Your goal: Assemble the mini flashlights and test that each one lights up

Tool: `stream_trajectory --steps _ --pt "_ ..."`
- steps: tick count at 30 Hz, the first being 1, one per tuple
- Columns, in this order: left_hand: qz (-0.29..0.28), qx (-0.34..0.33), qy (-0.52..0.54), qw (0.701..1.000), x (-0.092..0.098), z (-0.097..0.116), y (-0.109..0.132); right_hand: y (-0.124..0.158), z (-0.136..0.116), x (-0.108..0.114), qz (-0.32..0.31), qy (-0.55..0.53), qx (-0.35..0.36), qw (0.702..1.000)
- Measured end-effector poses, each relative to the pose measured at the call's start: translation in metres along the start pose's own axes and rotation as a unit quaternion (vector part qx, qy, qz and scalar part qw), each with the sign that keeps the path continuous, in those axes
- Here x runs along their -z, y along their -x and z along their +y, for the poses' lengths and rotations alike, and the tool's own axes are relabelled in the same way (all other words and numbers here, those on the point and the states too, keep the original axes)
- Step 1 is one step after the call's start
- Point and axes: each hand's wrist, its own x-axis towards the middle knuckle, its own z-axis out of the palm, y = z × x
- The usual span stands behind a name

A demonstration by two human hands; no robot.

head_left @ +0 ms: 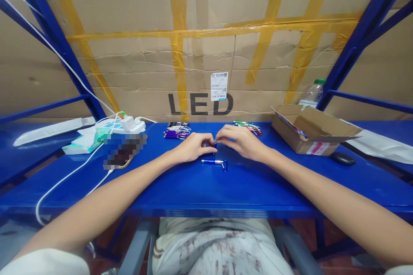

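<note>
A small blue metal penlight [214,148], mostly hidden by fingers, stands between my two hands. My left hand [194,147] closes thumb and forefinger around its body. The fingers of my right hand [238,141] are pinched together at its silvery upper end. Just in front of them a second blue penlight [211,161], with a blue carabiner clip [225,166] at its right end, lies flat on the blue table [200,189]. Behind my left hand is a pile of purple, silver and black penlights [176,130]. Green and red penlights [248,128] lie behind my right hand.
An open cardboard box [314,148] stands at the right, a black computer mouse [342,158] beside it. A phone [127,154], tissue pack [82,142], white power strip [137,127] and loose cables are on the left. A large taped carton [135,64] walls off the back.
</note>
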Motion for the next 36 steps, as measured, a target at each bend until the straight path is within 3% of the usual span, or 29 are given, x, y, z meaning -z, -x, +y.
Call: stream_trajectory --steps 10,15,19,23,31,36 --pt "-0.006 0.002 0.010 1.000 0.001 0.001 0.000 -0.002 -0.007 0.001 -0.022 -0.006 0.023 0.999" --pt "-0.016 -0.006 0.007 1.000 0.001 0.000 0.000 -0.002 0.002 0.009 0.017 0.070 -0.062 0.995" --pt "-0.019 -0.005 -0.002 1.000 0.001 0.000 0.000 0.006 0.022 0.010 -0.087 0.151 -0.114 0.978" --pt "-0.020 -0.007 -0.007 1.000 0.001 0.000 0.000 0.011 0.034 0.009 -0.154 0.118 -0.109 0.975" --pt "-0.031 -0.025 -0.028 0.999 0.001 0.001 0.001 0.000 0.016 0.011 -0.023 -0.009 -0.091 0.996" --pt "-0.011 -0.040 -0.061 0.997 0.002 0.002 0.002 -0.003 0.006 0.007 0.005 -0.044 -0.065 0.997"
